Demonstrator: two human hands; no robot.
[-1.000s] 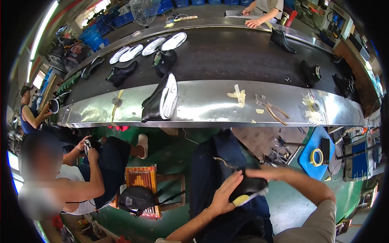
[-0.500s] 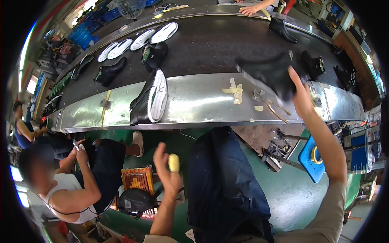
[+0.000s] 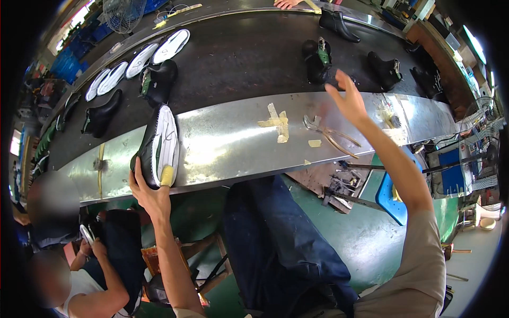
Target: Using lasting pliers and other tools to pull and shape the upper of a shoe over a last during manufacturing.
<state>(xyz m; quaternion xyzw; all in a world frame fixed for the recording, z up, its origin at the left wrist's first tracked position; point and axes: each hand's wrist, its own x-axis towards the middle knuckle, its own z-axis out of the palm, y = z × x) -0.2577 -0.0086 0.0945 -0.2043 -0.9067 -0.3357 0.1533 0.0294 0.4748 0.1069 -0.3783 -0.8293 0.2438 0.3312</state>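
Note:
My left hand (image 3: 152, 199) grips the heel end of a black shoe (image 3: 165, 139) lying on its side on the metal ledge, its white sole facing me. The fingers reach along the black upper, and the thumb, wrapped in a yellow cover, presses on the sole. Out to the right my right hand (image 3: 351, 105) is empty, fingers apart, over the belt's near edge. Just beyond its fingertips a black ankle boot (image 3: 316, 64) with a green patch rests on the dark belt. Metal pincers (image 3: 331, 135) lie on the ledge between my hands.
Several white-soled pieces (image 3: 139, 59) and black boots (image 3: 102, 112) lie along the dark belt (image 3: 238, 63). Yellow tape (image 3: 277, 123) sticks to the metal ledge. A blue stool (image 3: 391, 202) stands below at right. A seated co-worker (image 3: 101, 286) is at lower left; another person's hand (image 3: 289, 4) is across the belt.
My right hand has let go of the black boot, which now sits on the belt. My left hand has moved up and left and taken hold of the white-soled shoe. The view has shifted.

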